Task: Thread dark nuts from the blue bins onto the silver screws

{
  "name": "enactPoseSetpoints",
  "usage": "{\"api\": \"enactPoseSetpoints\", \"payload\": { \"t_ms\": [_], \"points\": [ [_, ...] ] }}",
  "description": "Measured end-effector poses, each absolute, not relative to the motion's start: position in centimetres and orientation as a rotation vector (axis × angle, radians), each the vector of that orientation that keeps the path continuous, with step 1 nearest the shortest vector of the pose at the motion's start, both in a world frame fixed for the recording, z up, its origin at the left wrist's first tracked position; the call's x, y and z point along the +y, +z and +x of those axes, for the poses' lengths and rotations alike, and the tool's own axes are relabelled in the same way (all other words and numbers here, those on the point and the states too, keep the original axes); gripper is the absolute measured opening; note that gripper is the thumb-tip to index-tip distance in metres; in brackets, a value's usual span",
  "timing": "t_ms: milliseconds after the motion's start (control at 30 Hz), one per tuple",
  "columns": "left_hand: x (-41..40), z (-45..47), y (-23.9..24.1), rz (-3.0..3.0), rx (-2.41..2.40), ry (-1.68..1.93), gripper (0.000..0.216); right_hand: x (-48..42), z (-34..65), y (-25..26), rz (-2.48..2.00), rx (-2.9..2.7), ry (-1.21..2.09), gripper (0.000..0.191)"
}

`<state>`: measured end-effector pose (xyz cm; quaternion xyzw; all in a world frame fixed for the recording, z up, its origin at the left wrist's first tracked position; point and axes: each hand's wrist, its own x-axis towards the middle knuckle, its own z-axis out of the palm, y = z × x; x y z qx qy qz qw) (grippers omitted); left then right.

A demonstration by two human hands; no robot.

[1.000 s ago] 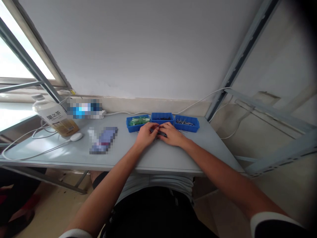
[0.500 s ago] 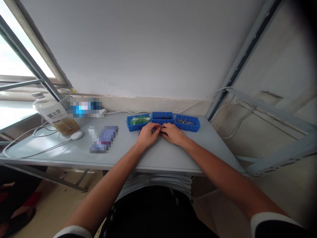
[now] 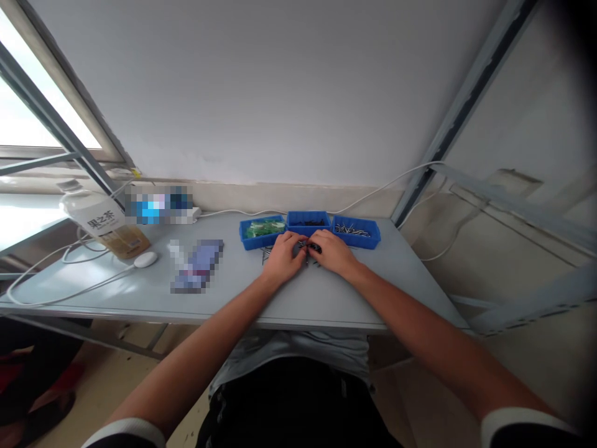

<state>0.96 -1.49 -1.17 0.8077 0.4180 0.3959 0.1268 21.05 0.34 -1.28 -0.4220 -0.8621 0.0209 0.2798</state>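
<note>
My left hand (image 3: 285,256) and my right hand (image 3: 334,252) meet on the grey table (image 3: 298,298), fingers curled together around a small dark part (image 3: 311,247) that is too small to name. Just behind the hands stand three blue bins in a row. The left bin (image 3: 260,231) holds green pieces, the middle bin (image 3: 308,221) holds dark pieces, and the right bin (image 3: 358,232) holds thin metal pins. A few small parts lie on the table by my left hand.
A tea bottle (image 3: 103,223) lies tilted at the far left beside a white mouse-like device (image 3: 145,259) with its cable. A blurred flat object (image 3: 196,266) lies left of centre. A white cable (image 3: 387,182) runs along the wall. A metal frame (image 3: 448,130) stands at the right.
Both hands stay together in front of the bins, with only small finger shifts. The dark part now shows between the fingertips. The camera has tilted slightly.
</note>
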Motion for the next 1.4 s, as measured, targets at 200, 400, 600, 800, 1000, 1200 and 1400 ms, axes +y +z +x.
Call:
{"api": "enactPoseSetpoints", "payload": {
  "t_ms": [200, 400, 600, 800, 1000, 1200, 1400],
  "points": [
    [-1.9, 0.7, -1.1, 2.19, 1.313, 1.118, 0.034, -0.2, 20.6, -1.1, -1.061, -2.026, 0.288, 0.014],
    [-2.0, 0.4, -1.0, 2.126, 1.279, 1.042, 0.039, -1.0, 20.4, -0.4, -1.029, -1.958, 0.385, 0.016],
    [-1.8, 0.5, -1.1, 2.088, 1.16, 1.107, 0.038, -1.4, 20.7, -0.1, -0.948, -2.06, 0.312, 0.02],
    [-1.6, 0.8, -1.1, 2.076, 1.149, 1.062, 0.033, -1.2, 20.2, -1.1, -1.02, -2.078, 0.217, 0.019],
    [-1.3, 0.5, -1.2, 2.004, 1.2, 1.195, 0.028, -1.6, 21.1, -0.1, -0.984, -2.274, 0.224, 0.014],
    [-1.5, 0.6, -1.1, 2.065, 1.165, 1.2, 0.026, -4.5, 20.7, 0.2, -0.801, -2.623, 0.078, 0.035],
    [-1.5, 0.8, -1.1, 2.088, 1.174, 1.204, 0.027, -3.2, 18.9, -1.6, -0.942, -2.678, -0.075, 0.034]
  ]
}}
